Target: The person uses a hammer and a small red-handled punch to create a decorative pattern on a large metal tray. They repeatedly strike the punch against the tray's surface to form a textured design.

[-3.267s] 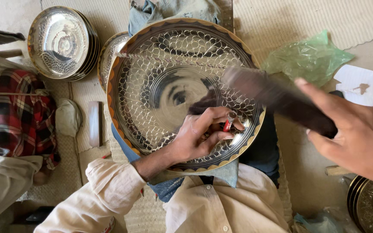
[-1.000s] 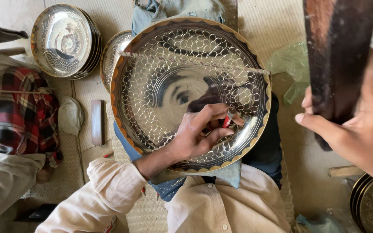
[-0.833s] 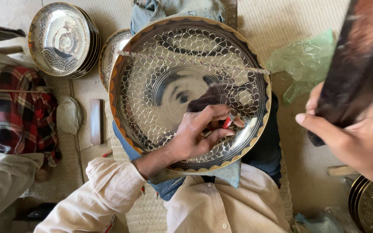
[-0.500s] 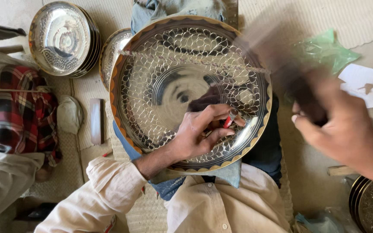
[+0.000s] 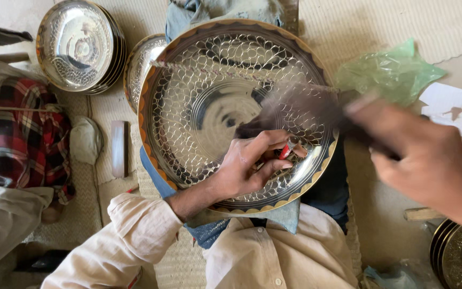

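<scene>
Resting on the lap, the large round engraved metal tray (image 5: 209, 96) looks stiff, slippery; left hand (image 5: 249, 166) pinches a small red-tipped punch (image 5: 286, 151) at 5 o'clock, right hand (image 5: 421, 160) grips a blurred dark wooden mallet (image 5: 311, 109).

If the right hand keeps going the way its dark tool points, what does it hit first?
The right hand aims its blurred dark tool left toward the left hand. It would probably first meet the small red-tipped tool pinched there, on the tray; depth is unclear.
</scene>
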